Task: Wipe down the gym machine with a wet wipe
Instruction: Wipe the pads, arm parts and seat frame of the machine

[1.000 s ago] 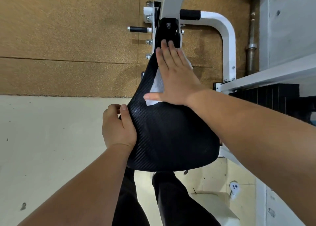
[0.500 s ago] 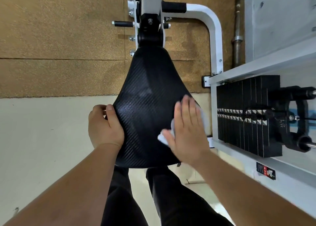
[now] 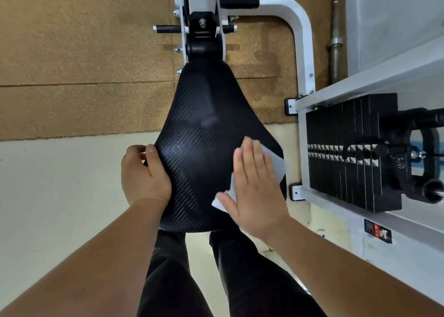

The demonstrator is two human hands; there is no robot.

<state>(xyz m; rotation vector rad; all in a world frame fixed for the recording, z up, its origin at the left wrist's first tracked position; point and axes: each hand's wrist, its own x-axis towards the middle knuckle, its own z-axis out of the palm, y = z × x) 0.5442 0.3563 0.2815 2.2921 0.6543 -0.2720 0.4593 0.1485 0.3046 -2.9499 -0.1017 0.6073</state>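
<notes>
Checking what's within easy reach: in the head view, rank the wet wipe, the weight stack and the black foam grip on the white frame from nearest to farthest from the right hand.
1. wet wipe: pressed under the right hand, on the right side of the seat pad.
2. weight stack: beside the pad, to the right.
3. black foam grip: far up at the top.

We log the black seat pad (image 3: 199, 124) bearing one white wet wipe (image 3: 276, 164), flat near its right edge.
</notes>
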